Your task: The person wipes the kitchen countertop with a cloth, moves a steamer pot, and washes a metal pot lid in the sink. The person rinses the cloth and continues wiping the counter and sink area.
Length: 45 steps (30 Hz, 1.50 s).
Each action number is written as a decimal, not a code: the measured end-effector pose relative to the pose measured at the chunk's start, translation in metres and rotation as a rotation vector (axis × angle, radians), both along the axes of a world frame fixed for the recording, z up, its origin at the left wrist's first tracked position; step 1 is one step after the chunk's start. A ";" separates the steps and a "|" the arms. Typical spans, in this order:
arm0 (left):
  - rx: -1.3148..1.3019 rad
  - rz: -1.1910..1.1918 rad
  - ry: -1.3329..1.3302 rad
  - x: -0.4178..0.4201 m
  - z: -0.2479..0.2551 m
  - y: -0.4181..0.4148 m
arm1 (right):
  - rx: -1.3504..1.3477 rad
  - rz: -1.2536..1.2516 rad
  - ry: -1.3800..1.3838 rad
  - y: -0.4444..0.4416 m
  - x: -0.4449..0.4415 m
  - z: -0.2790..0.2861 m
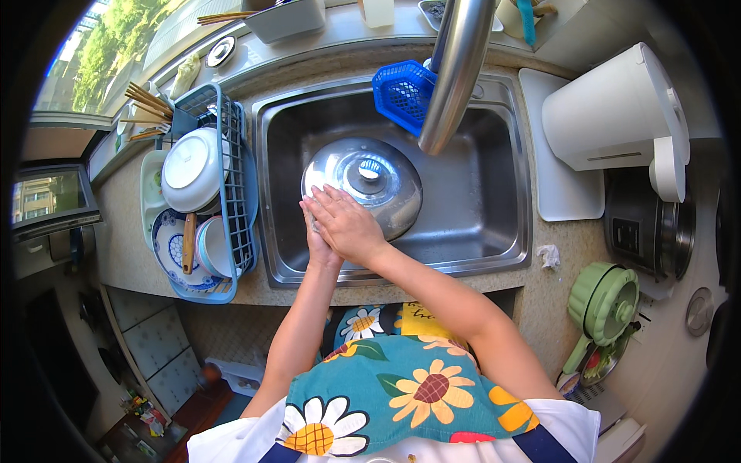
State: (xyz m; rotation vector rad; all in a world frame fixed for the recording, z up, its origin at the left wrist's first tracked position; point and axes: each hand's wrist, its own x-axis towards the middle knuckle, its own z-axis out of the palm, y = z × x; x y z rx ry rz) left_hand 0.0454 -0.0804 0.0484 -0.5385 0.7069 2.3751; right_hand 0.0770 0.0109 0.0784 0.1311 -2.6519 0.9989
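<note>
My left hand [319,247] and my right hand [351,227] are pressed together over the front left part of a stainless steel sink [474,243]. The right palm lies across the left hand, hiding most of it. A small greyish patch shows between the fingers, too little to tell whether something is held there. Just beyond the fingertips, a domed metal pot lid [399,185] with a round knob lies in the basin, knob upwards. The fingers overlap its near left edge in the picture; whether they touch it cannot be told.
A steel faucet [457,81] reaches over the sink, beside a blue plastic strainer basket [399,87]. At the left stands a blue dish rack [237,191] with bowls and plates. A white pitcher [608,110], a crumpled tissue [548,256] and a green lidded pot [602,304] are at the right.
</note>
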 end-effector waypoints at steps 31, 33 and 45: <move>-0.199 -0.166 0.164 0.019 0.009 0.003 | -0.254 -0.231 -0.172 0.019 -0.032 -0.027; -0.213 -0.159 0.183 0.015 0.005 0.004 | -0.274 -0.341 -0.277 0.017 -0.058 -0.032; -0.188 -0.072 0.135 -0.016 -0.004 -0.011 | -0.328 -0.108 -0.158 0.015 0.024 -0.034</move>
